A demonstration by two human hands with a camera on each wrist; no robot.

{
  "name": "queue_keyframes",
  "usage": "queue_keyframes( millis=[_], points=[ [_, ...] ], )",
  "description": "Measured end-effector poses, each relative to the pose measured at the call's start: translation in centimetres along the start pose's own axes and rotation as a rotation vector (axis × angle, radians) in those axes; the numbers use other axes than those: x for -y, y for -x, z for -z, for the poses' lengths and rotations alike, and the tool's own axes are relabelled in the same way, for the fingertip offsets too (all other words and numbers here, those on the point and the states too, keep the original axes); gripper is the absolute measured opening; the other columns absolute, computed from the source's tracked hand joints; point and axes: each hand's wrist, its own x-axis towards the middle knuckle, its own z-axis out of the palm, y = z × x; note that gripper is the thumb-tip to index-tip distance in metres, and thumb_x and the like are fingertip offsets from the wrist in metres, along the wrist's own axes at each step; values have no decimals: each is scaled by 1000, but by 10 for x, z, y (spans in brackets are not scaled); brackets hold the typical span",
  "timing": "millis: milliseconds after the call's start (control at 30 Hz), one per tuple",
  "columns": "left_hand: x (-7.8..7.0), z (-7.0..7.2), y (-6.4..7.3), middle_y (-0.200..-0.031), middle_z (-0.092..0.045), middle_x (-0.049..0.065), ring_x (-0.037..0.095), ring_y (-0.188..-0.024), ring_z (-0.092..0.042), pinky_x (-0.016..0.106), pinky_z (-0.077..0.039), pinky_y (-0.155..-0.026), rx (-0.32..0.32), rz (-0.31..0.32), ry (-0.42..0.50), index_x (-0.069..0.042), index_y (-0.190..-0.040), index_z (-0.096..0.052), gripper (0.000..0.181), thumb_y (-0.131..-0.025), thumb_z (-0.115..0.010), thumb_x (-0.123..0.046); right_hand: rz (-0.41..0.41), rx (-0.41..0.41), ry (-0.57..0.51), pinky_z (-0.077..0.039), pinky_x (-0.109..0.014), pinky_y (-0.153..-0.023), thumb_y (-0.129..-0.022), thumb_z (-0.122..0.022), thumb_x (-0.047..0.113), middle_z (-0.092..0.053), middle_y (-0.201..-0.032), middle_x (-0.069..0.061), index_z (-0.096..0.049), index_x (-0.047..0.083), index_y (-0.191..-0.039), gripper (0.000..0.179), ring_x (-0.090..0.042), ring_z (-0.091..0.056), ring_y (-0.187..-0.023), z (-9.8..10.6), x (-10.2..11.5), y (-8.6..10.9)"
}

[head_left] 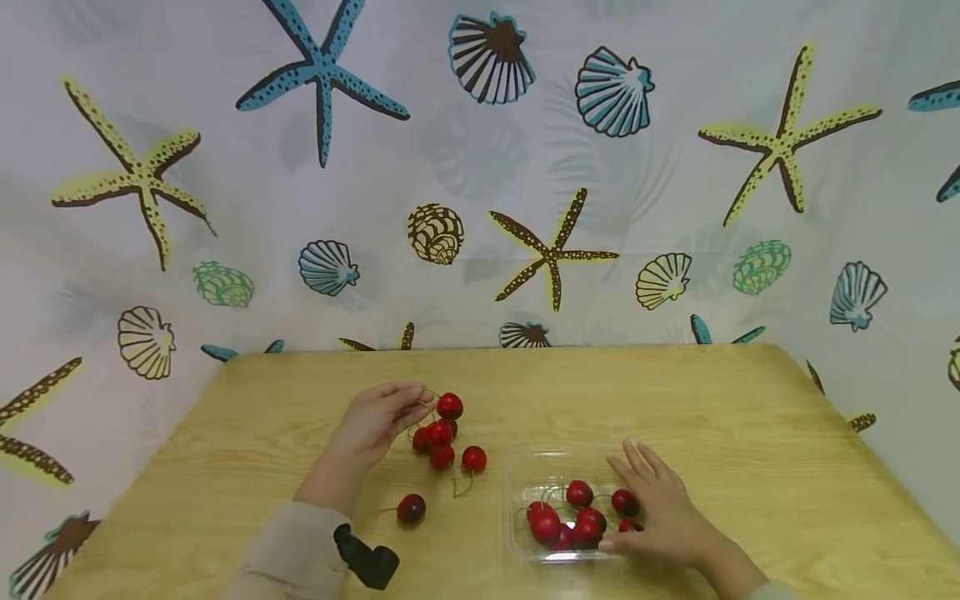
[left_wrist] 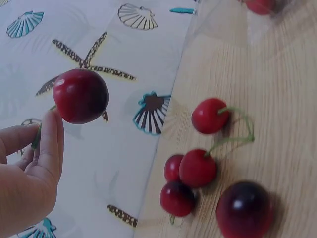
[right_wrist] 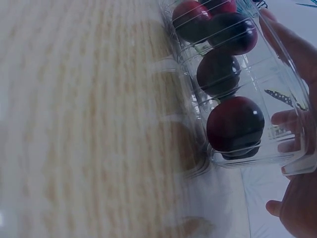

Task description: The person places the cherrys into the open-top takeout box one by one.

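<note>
My left hand (head_left: 372,427) pinches the green stem of a cherry (head_left: 450,406) between thumb and fingertips. In the left wrist view that dark red cherry (left_wrist: 80,96) stands out past the fingertips. Just below it in the head view lies a cluster of red cherries (head_left: 440,435) on the table. My right hand (head_left: 660,508) holds the right end of a clear plastic container (head_left: 542,457), thumb at the near rim and fingers spread toward the far side. Several cherries (head_left: 545,527) lie inside; the right wrist view shows dark ones (right_wrist: 235,124) through the wall.
A pair of cherries joined at the stem includes one (head_left: 474,459) right of the cluster. Nearer me, a single dark cherry (head_left: 411,509) lies on the wooden table (head_left: 300,392). A patterned cloth (head_left: 465,167) hangs behind the table's far edge.
</note>
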Motion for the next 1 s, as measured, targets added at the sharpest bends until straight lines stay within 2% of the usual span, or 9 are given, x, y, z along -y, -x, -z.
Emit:
queue_keyframes(
  millis=[300,567,833,1000],
  points=[
    [6,-31,-2,-81,-60,6,12,-71,-59,21,-49,-70,52,19,-43,14,-108,-46,25,-88,-46,-2,23,13,2,-12,-64,-90,-61,-64,61,-14,-139,-19,-30,5,-133,97,-36,-6,-126,1,-5,-4],
    [16,-53,-1,-80,-60,6,11,-70,-59,20,-49,-68,180,17,-24,15,-104,-47,24,-87,-48,-1,17,20,-4,-12,-64,-91,-60,-64,60,-15,-139,-19,-31,4,-133,97,-36,-6,-126,3,-4,-3],
    [26,-69,-3,-79,-59,7,12,-69,-58,22,-49,-69,191,84,-41,13,-101,-50,21,-86,-49,-2,-5,33,-22,-10,-64,-91,-59,-65,60,-14,-139,-19,-31,5,-133,98,-36,-5,-126,4,-4,-2],
    [32,-74,-3,-80,-59,7,13,-72,-59,22,-49,-70,228,96,-65,13,-101,-50,20,-87,-47,-2,-4,28,-30,-10,-64,-91,-59,-66,59,-15,-139,-19,-31,5,-132,98,-36,-6,-126,4,-3,-3]
  ],
)
